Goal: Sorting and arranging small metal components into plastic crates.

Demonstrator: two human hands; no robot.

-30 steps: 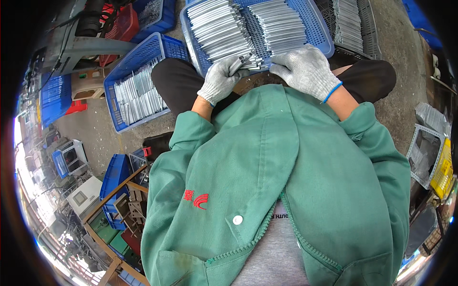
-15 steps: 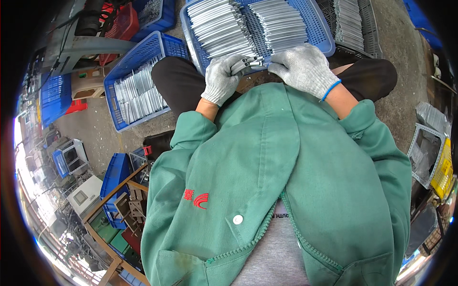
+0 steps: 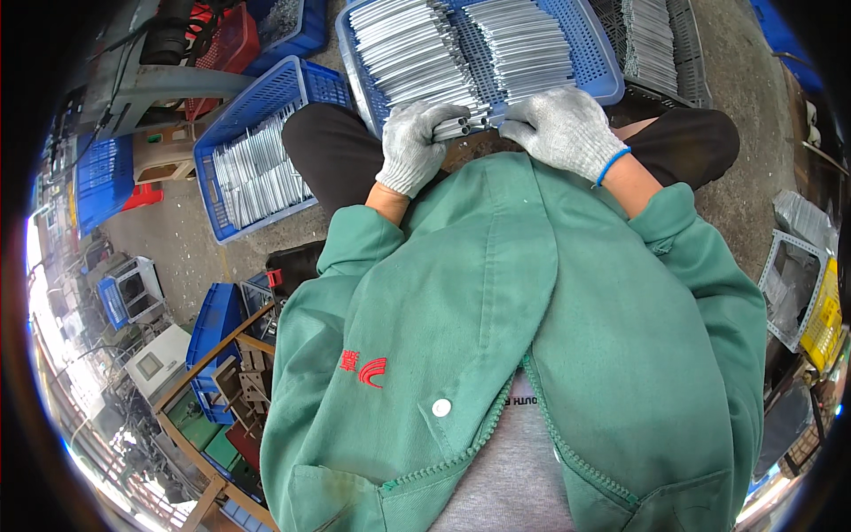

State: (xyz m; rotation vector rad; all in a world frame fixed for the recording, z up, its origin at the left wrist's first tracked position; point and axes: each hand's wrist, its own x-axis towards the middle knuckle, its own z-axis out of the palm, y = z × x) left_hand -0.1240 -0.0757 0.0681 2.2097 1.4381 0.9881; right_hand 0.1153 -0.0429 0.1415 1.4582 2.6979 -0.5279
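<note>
My left hand (image 3: pixel 411 149), in a grey knit glove, is closed around a few short metal tubes (image 3: pixel 451 129), whose open ends point right. Close beside it, my right hand (image 3: pixel 567 131), gloved alike, has its fingers curled together; whatever they may hold is hidden. Both hands are over the near edge of a blue plastic crate (image 3: pixel 608 82) in front of me. Inside that crate, silvery tubes lie stacked in two rows, a left stack (image 3: pixel 409 55) and a right stack (image 3: pixel 519 51). More tube ends show between my hands.
Left of my knee stands another blue crate (image 3: pixel 206 182) with tubes (image 3: pixel 257 173). A dark crate (image 3: pixel 694 75) of tubes sits at the far right. A grey metal machine frame (image 3: pixel 191 83) and a red basket (image 3: pixel 232 49) are at the far left.
The tubes in my left hand have tilted from slanting upward to lying more level, their ends closer together. My right hand has barely moved.
</note>
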